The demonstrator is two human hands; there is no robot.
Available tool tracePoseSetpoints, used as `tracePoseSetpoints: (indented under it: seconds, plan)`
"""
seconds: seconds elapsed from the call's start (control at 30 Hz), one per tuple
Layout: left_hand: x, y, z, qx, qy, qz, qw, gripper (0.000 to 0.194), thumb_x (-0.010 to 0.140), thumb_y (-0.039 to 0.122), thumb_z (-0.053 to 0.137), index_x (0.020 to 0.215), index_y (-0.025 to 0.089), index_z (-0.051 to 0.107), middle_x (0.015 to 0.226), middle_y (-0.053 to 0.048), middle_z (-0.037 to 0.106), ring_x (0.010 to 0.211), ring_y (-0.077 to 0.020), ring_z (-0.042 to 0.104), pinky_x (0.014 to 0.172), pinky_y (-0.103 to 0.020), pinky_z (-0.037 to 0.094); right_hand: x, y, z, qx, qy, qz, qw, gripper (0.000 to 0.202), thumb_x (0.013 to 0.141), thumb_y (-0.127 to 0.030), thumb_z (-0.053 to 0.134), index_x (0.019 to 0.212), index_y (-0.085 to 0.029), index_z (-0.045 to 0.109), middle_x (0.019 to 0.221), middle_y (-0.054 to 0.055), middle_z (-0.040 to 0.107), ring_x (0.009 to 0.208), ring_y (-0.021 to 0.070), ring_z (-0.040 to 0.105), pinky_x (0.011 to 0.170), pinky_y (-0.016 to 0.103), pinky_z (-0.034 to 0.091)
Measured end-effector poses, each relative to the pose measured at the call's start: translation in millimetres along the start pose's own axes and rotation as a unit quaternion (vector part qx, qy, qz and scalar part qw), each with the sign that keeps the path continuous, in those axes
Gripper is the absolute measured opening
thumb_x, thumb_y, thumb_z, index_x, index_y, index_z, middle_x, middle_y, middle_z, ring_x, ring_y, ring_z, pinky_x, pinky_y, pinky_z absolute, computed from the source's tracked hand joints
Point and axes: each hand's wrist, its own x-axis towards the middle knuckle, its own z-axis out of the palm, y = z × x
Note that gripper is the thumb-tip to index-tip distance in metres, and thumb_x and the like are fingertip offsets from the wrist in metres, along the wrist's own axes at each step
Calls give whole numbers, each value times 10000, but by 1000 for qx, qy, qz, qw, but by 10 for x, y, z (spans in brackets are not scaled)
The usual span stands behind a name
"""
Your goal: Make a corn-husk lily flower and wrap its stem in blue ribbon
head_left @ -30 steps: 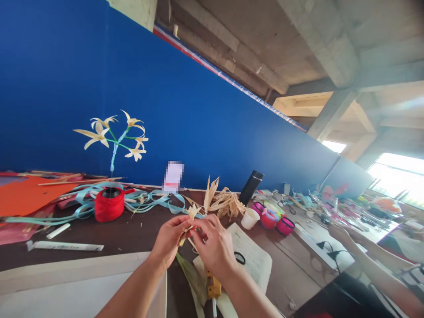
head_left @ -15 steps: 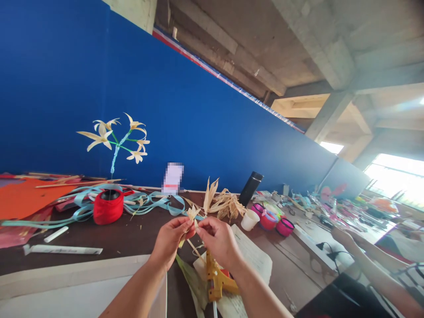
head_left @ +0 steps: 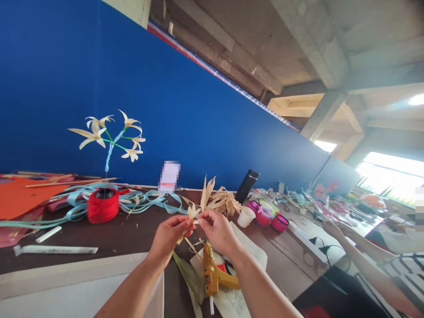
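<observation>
My left hand (head_left: 172, 234) is closed in a pinch around a small pale husk flower (head_left: 192, 212), whose pointed petals stick up above the fingertips. Close against it, my right hand (head_left: 217, 230) pinches a small pale husk petal (head_left: 195, 222) at the flower's side; whether the two are joined I cannot tell. Below the hands a yellow glue gun (head_left: 212, 276) lies on printed paper (head_left: 253, 247), beside a greenish husk leaf (head_left: 188, 278). Just beyond my fingers sits a pile of dried husks (head_left: 225, 202).
At the left, a spray of husk flowers (head_left: 111, 143) rises behind a red ribbon spool (head_left: 103, 208) and light blue ribbon (head_left: 74, 214). A white cup (head_left: 246, 217), a black bottle (head_left: 247, 186) and a white board (head_left: 82, 289) are around. Another person's arm (head_left: 361, 260) reaches in from the right.
My right hand has tilted slightly, its fingertips moving up closer beside the flower. The view has shifted a little, so the table's things appear farther left.
</observation>
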Motion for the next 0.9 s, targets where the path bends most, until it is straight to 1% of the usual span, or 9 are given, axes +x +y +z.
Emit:
tracePoseSetpoints:
  seconds: [0.17, 0.3, 0.4, 0.53, 0.63, 0.73, 0.8, 0.9]
  plan:
    - [-23, 51, 38, -17, -8, -7, 1000, 290, 567, 343, 811, 737, 133, 705, 705, -45, 695, 662, -143, 635, 684, -273, 515, 15, -28, -10, 35, 15, 15, 999, 139, 820, -264, 528, 894, -182, 612, 806, 15, 669, 719, 136, 608, 664, 242, 457]
    - [-56, 92, 63, -24, 7, -14, 1000, 292, 545, 332, 823, 715, 128, 704, 674, -46, 696, 649, -146, 641, 692, -283, 521, 9, -41, -12, 46, 16, 13, 999, 157, 809, -240, 531, 936, -188, 606, 819, 12, 644, 708, 133, 597, 643, 246, 452]
    - [-68, 101, 69, -28, 8, -19, 999, 289, 538, 322, 828, 710, 126, 701, 663, -44, 697, 643, -147, 647, 690, -284, 525, 8, -38, -12, 64, 12, 11, 998, 173, 800, -217, 536, 964, -197, 586, 796, -6, 618, 662, 117, 575, 618, 239, 442]
    - [-64, 91, 65, -34, 3, -19, 999, 279, 539, 316, 829, 701, 132, 696, 660, -35, 697, 638, -140, 648, 683, -277, 529, 7, -8, -18, 82, -4, 0, 997, 268, 792, -189, 546, 1059, -205, 545, 753, -32, 576, 611, 95, 534, 597, 228, 426]
    - [-55, 78, 60, -32, -1, -25, 999, 278, 534, 312, 834, 688, 127, 693, 649, -28, 690, 629, -131, 643, 680, -270, 531, 11, 29, -24, 79, -7, -12, 997, 385, 791, -170, 548, 1170, -217, 498, 766, -38, 571, 619, 92, 523, 630, 238, 427]
    - [-43, 64, 58, -32, -5, -29, 999, 283, 533, 306, 837, 696, 123, 694, 652, -28, 688, 632, -128, 642, 672, -262, 533, 22, 57, -28, 75, -2, -16, 997, 514, 789, -153, 546, 1282, -219, 416, 775, -38, 575, 630, 95, 521, 658, 253, 429]
    - [-39, 57, 58, -35, -8, -31, 999, 283, 534, 301, 838, 701, 123, 694, 656, -27, 688, 637, -128, 644, 672, -261, 533, 30, 65, -31, 72, -6, -22, 997, 542, 793, -152, 542, 1310, -215, 394, 775, -38, 572, 637, 96, 520, 671, 258, 429]
    - [-42, 55, 57, -41, -17, -39, 998, 278, 532, 291, 841, 701, 126, 695, 655, -24, 688, 639, -129, 647, 681, -262, 530, 36, 63, -42, 76, -14, -33, 996, 535, 794, -142, 533, 1309, -201, 401, 778, -36, 566, 651, 95, 518, 673, 252, 430]
